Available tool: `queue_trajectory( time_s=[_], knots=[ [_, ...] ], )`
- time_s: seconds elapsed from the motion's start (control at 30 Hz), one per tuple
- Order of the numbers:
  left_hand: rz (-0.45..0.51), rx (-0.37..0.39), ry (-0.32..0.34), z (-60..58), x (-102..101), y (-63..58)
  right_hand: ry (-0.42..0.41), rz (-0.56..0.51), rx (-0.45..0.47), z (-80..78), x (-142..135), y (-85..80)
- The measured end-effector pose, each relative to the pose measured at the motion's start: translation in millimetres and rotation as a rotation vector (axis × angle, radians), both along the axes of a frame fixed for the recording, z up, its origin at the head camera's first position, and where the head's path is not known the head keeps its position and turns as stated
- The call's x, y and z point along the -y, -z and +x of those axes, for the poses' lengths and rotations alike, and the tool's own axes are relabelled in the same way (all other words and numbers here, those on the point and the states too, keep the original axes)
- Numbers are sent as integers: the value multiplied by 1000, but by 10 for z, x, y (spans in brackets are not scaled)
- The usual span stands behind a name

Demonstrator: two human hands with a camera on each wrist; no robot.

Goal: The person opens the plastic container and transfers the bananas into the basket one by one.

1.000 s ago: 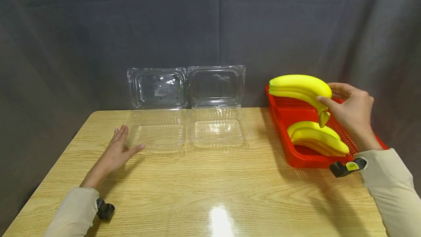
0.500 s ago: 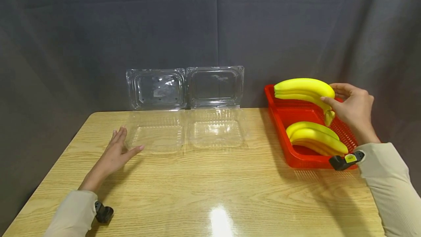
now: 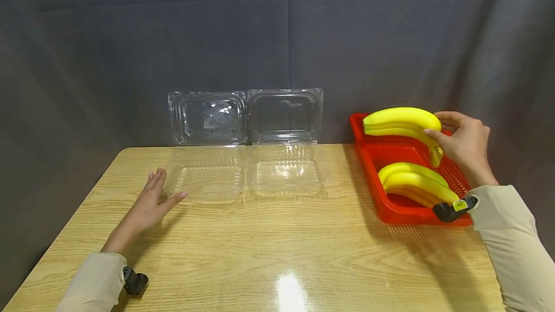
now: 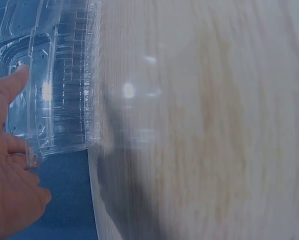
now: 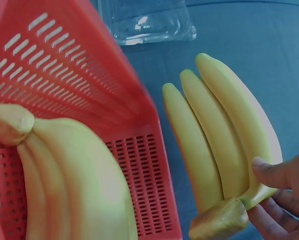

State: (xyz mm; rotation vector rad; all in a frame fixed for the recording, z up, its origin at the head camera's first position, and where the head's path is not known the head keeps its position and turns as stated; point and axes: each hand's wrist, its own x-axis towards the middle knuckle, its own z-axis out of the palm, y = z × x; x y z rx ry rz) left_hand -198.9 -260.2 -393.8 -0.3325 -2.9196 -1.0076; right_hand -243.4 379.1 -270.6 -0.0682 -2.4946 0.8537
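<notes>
My right hand (image 3: 466,141) pinches a bunch of bananas (image 3: 401,122) near its stem, thumb on the near side, over the back of the red basket (image 3: 368,172). Three bananas of this held bunch (image 5: 219,135) show in the right wrist view. Below it, a second banana bunch (image 3: 416,184) lies inside the basket. On the left, my left hand (image 3: 149,206) has its fingers extended and thumb spread beside the left clear plastic clamshell box (image 3: 208,182). Its right neighbour is another clamshell box (image 3: 286,177). Both boxes have their lids raised at the back.
The wooden table (image 3: 277,240) bears everything, its back edge just behind the boxes. A dark grey curtain (image 3: 217,37) hangs behind it. Bare tabletop lies between the right box and the basket, and along the front.
My right hand has shifted the held bananas slightly right and lower over the basket. The left hand stays nearly still, and the boxes and the bunch in the basket have not moved.
</notes>
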Motion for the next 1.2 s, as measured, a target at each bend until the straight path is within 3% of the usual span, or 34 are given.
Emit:
queue_trajectory(
  time_s=[0.57, 1.07, 1.2],
  knots=[
    [4, 10, 4, 22, 24, -23, -45, 22, 89, -186, -248, 195],
    [5, 5, 9, 5, 23, 12, 8, -79, 167, -264, -384, 299],
    [10, 7, 12, 1, 23, 21, 3, -45, 157, -277, -380, 334]
  ],
)
